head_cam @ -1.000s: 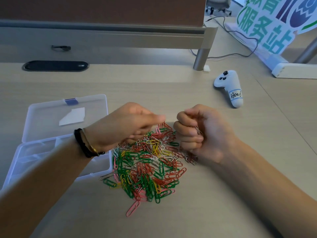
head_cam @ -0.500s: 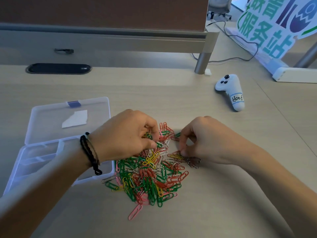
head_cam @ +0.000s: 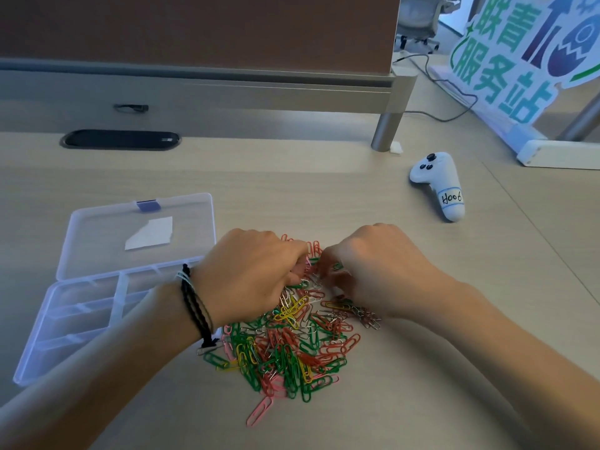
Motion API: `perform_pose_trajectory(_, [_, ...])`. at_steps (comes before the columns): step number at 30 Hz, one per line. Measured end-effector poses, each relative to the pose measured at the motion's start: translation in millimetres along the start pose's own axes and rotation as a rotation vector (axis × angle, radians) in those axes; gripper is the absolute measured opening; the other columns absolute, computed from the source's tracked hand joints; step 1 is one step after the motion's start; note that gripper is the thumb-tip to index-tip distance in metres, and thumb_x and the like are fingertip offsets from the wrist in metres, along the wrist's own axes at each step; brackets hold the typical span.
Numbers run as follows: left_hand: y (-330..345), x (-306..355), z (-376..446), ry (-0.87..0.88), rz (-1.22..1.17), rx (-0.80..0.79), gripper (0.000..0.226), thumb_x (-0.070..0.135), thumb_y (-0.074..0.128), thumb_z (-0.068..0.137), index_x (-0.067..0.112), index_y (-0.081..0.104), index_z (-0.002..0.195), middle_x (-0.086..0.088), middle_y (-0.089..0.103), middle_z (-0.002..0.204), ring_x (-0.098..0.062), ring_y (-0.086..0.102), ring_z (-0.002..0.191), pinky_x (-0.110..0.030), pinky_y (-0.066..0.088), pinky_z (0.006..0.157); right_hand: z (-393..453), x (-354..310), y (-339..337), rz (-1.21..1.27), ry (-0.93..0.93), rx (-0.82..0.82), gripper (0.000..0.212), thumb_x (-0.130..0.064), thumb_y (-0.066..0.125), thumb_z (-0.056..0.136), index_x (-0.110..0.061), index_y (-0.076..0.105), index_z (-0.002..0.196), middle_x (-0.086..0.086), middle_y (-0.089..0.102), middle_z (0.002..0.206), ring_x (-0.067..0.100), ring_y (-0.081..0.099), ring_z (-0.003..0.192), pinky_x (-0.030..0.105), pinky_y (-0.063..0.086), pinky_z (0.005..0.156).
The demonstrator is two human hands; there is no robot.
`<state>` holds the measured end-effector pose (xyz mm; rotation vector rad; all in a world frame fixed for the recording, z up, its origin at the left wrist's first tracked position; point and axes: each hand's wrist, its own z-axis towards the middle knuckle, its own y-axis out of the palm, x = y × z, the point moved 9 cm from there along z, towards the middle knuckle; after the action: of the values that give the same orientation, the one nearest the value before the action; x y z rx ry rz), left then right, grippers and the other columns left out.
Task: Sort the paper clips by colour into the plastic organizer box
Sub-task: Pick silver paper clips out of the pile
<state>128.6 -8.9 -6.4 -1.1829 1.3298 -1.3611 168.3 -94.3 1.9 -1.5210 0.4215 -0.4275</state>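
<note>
Mixed pile of paper clips (head_cam: 285,345) lies on the bench (head_cam: 292,190) toward its near edge, roughly mid-width: green, red, yellow, pink and bare metal, tangled together. One pink clip (head_cam: 259,411) lies apart at the near side of the pile. Both hands work at the far end of the pile, backs up, fingers curled down into the clips. Left hand (head_cam: 250,274) has its fingertips buried among the clips; whether it pinches one cannot be told. Right hand (head_cam: 373,271) is likewise curled with fingertips down in the pile, close to the left hand's, and its grasp cannot be told either. A dark cord bracelet (head_cam: 194,306) sits on the left wrist. The plastic organizer box (head_cam: 81,313) lies open just left of the pile, toward the left edge of the bench; its lid (head_cam: 143,232) is folded back flat on the far side, with a white paper scrap (head_cam: 150,233) showing on it. Its compartments look bare where visible; the left forearm covers the right part. A white controller (head_cam: 438,185) labelled "H006" lies well apart toward the far right of the bench.
</note>
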Motion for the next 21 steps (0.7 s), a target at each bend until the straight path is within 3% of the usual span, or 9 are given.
perform_pose_trajectory(4, [4, -1, -2, -0.003, -0.112, -0.047, 0.008, 0.037, 0.048, 0.1, 0.032, 0.046, 0.094, 0.011, 0.047, 0.064, -0.006, 0.044, 0.061, -0.029, 0.03, 0.057, 2, -5, -1, -0.072, -0.058, -0.031, 0.022, -0.04, 0.059, 0.087, -0.027, 0.068, 0.103, 0.0, 0.069, 0.091, 0.029, 0.065, 0.089, 0.034, 0.048, 0.068])
perform_pose_trajectory(10, [-1, -9, -5, -0.019, -0.274, -0.054, 0.023, 0.039, 0.035, 0.105, 0.027, 0.042, 0.086, 0.005, 0.05, 0.058, -0.011, 0.045, 0.057, -0.029, 0.033, 0.056, 4, -14, -3, -0.109, -0.141, -0.055, 0.021, -0.042, 0.058, 0.091, -0.028, 0.07, 0.1, 0.0, 0.07, 0.092, 0.029, 0.066, 0.089, 0.035, 0.048, 0.068])
perform_pose_trajectory(13, [1, -14, -6, -0.018, -0.31, -0.059, 0.028, 0.039, 0.032, 0.105, 0.027, 0.038, 0.08, 0.001, 0.049, 0.059, -0.016, 0.046, 0.057, -0.033, 0.034, 0.057, 1, -26, -5, -0.264, -0.258, 0.024, 0.022, -0.04, 0.076, 0.077, -0.021, 0.067, 0.072, 0.002, 0.064, 0.063, 0.029, 0.062, 0.055, 0.028, 0.026, 0.047])
perform_pose_trajectory(15, [1, -16, -6, -0.012, -0.342, -0.051, 0.03, 0.04, 0.032, 0.104, 0.026, 0.038, 0.077, 0.001, 0.049, 0.058, -0.016, 0.045, 0.055, -0.033, 0.033, 0.056, 0, -19, -3, -0.207, -0.203, 0.025, 0.026, -0.04, 0.07, 0.075, -0.02, 0.057, 0.066, 0.002, 0.056, 0.05, 0.03, 0.054, 0.043, 0.027, 0.021, 0.044])
perform_pose_trajectory(18, [0, -16, -6, 0.003, -0.494, -0.056, 0.031, 0.037, 0.037, 0.104, 0.023, 0.041, 0.077, 0.003, 0.044, 0.057, -0.011, 0.036, 0.051, -0.029, 0.031, 0.053, -3, 4, -8, 0.295, -0.006, 0.046, 0.022, -0.04, 0.038, 0.086, -0.022, 0.049, 0.08, 0.001, 0.054, 0.058, 0.022, 0.052, 0.057, 0.035, 0.036, 0.052])
perform_pose_trajectory(21, [-2, -13, -6, 0.009, -0.841, -0.094, 0.029, 0.032, 0.039, 0.105, 0.017, 0.048, 0.083, 0.007, 0.04, 0.056, -0.01, 0.031, 0.05, -0.023, 0.03, 0.05, -7, 14, -4, 1.102, 0.167, 0.031, 0.03, -0.012, 0.039, 0.099, -0.008, 0.04, 0.07, 0.0, 0.035, 0.061, 0.01, 0.034, 0.053, 0.022, 0.029, 0.049])
